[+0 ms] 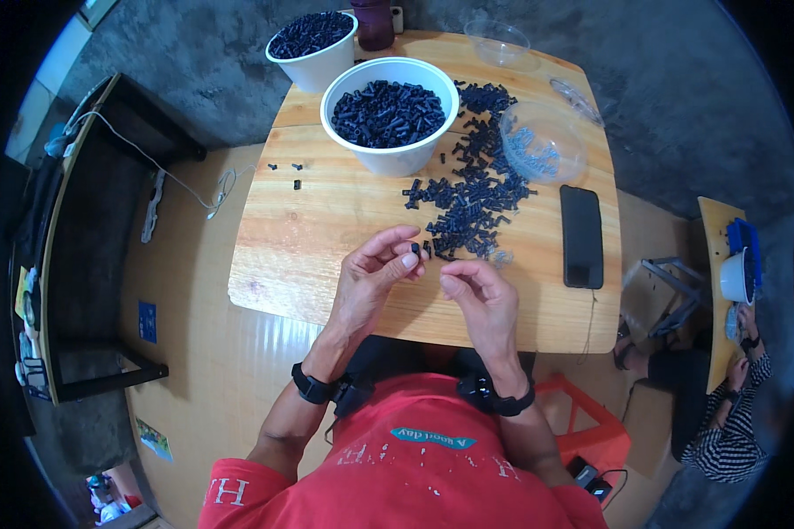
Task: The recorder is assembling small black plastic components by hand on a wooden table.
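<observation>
Head view: left grip (370, 271) pinches a small, stubby black piece (415, 249).

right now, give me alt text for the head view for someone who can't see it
A person's left hand pinches a black part over a wooden table, the right hand beside it, its hold unclear. Beyond lie scattered black parts, two white buckets of them and a clear bowl of pale pieces, with a phone at right.

small, stubby black plastic piece (415, 249): pinched in left hand's (368, 275) fingertips, tilt too small to tell | many small black plastic pieces (468, 216): loose, messy long pile, pointing every way, on light-brown wooden table (353, 212)
</observation>
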Demonstrator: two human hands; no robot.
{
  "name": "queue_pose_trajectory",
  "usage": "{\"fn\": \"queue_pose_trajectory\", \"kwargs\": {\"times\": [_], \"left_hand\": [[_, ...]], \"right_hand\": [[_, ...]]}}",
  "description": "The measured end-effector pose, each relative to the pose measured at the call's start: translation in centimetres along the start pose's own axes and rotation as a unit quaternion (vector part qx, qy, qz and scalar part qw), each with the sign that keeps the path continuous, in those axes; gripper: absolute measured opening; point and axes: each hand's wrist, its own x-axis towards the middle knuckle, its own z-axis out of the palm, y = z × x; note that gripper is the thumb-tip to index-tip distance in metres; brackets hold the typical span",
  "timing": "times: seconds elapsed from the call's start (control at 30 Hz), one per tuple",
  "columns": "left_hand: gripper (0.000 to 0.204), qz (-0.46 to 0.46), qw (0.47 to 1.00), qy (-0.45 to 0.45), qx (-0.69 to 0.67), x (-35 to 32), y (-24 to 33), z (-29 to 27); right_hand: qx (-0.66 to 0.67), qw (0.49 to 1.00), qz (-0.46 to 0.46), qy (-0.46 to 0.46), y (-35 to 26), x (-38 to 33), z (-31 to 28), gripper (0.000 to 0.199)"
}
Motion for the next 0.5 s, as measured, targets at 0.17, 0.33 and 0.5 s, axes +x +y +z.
{"fn": "queue_pose_trajectory", "kwargs": {"times": [0.17, 0.33, 0.5], "left_hand": [[0.016, -0.049, 0.995, -0.037, -0.073, -0.5, -0.6, -0.1], [0.014, -0.101, 0.977, -0.035, -0.183, -0.9, -1.4, 0.3], [0.012, -0.153, 0.965, -0.020, -0.214, -1.4, -1.5, 0.9]], "right_hand": [[0.074, 0.997, 0.026, 0.005, -0.8, -1.1, -0.1, 0.012], [0.062, 0.998, -0.024, 0.020, -0.8, -1.6, -0.5, 0.013], [0.061, 0.998, -0.009, 0.033, -1.7, -1.9, -0.1, 0.013]]}}
